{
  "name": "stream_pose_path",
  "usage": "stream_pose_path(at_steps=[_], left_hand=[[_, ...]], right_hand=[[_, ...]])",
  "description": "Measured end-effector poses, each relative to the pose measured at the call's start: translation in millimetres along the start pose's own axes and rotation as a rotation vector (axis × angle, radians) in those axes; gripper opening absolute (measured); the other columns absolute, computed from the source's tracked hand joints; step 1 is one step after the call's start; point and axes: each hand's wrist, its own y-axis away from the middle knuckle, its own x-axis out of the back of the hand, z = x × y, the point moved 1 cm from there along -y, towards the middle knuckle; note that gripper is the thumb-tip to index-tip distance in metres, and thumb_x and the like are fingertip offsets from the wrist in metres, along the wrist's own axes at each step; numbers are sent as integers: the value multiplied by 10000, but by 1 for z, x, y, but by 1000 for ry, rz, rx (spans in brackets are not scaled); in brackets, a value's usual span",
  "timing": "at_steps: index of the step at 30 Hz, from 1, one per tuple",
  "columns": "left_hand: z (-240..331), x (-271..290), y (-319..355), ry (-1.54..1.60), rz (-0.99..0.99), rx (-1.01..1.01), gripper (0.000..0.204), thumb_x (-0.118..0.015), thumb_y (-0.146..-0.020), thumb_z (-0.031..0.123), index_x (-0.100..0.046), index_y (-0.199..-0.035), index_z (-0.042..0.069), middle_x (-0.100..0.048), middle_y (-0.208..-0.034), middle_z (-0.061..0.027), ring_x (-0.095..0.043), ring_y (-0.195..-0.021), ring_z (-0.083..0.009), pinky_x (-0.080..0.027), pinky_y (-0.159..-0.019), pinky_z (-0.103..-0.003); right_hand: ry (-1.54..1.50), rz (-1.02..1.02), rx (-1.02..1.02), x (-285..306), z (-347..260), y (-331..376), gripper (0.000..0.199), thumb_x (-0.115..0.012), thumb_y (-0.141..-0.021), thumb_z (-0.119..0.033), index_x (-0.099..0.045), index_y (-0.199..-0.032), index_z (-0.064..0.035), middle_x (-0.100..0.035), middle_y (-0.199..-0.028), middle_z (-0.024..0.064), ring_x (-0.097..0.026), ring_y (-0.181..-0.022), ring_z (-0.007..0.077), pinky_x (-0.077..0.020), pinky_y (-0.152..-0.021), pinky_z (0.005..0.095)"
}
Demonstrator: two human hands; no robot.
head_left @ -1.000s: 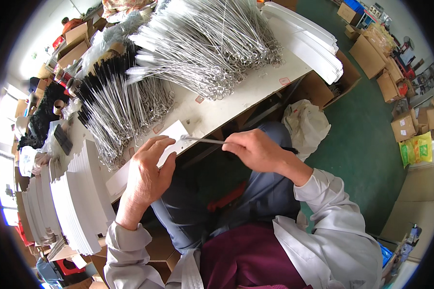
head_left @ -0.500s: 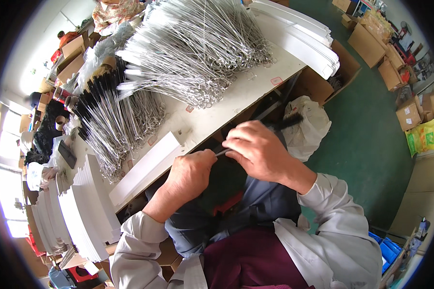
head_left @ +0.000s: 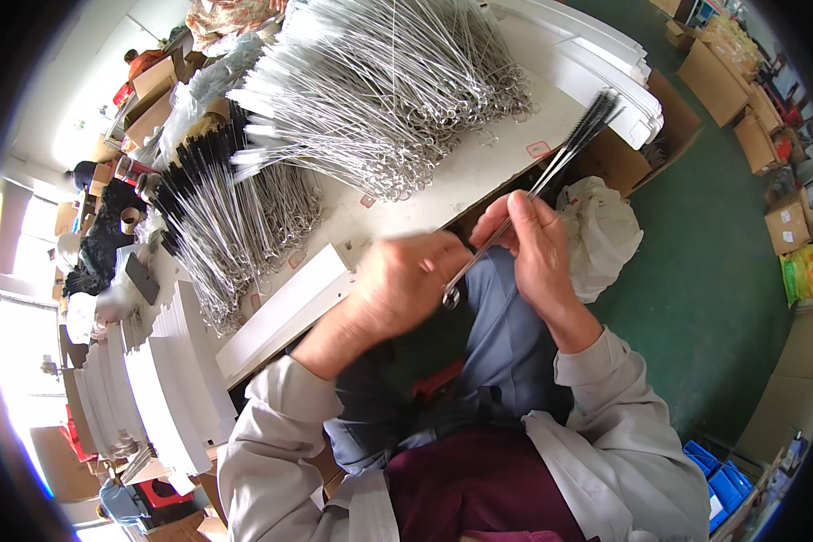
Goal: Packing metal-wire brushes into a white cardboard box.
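My right hand [head_left: 540,257] is closed on a small bunch of thin wire-handled brushes [head_left: 591,119]. Their black bristles point up and away to the right, and their looped wire ends come out below my fingers, over my lap. Beside those loops is my left hand [head_left: 397,285], smeared by motion, so its fingers and anything in them are unclear. On the table [head_left: 384,230] to the left lie a large heap of white-bristled wire brushes [head_left: 379,99] and a smaller heap of black-bristled ones [head_left: 235,208].
A long white box [head_left: 285,312] lies along the table's near edge. Flat white cartons [head_left: 176,388] are stacked at the left, more white boxes [head_left: 587,68] at the far right end. A white plastic bag [head_left: 601,239] and a cardboard box [head_left: 673,135] stand beside the table.
My right hand has turned upward, and the brushes' bristles now show above it. The left hand has shifted slightly right and blurred. The whole view has moved a little.
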Motion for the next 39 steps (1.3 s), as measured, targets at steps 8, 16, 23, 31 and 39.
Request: stream_pose_path(at_steps=[8,16,23,31,39], left_hand=[[-62,65,-73,-675,295,-105,307,-718,-899,90,-679,-1202,61,-723,-1003,-180,-718,-806,-377,-585,-713,-431],[-58,74,-87,-845,89,-188,183,-720,-905,118,-675,-1082,99,-686,-956,-111,-718,-804,-350,-585,-699,-456],[-46,92,-92,-904,-65,-328,79,-678,-905,52,-618,-955,57,-615,-865,-108,-688,-739,-333,-553,-634,-446],[-18,121,-96,-713,-33,-276,97,-705,-899,69,-617,-932,43,-669,-906,-102,-696,-781,-327,-551,-685,-435],[-19,130,-90,-743,-171,-218,115,-727,-891,74,-623,-919,36,-685,-900,-125,-694,-842,-324,-544,-751,-438]], right_hand=[[83,-59,21,11,9,-20,413,-472,-1134,-311,-656,-988,28,-656,-720,63,-661,-624,131,-547,-600,264],[131,-66,-86,17,13,-22,399,-497,-1112,-292,-668,-936,22,-653,-693,57,-647,-601,126,-523,-583,253],[84,-167,-113,-6,1,-35,393,-491,-1110,-286,-664,-946,26,-653,-685,66,-627,-599,125,-490,-582,252],[22,-243,-78,-43,-10,-74,389,-485,-1104,-262,-671,-920,26,-711,-812,117,-691,-669,164,-570,-608,296],[-26,-254,-65,-55,1,-97,391,-521,-1097,-281,-685,-953,43,-725,-885,164,-726,-721,194,-591,-591,316]])
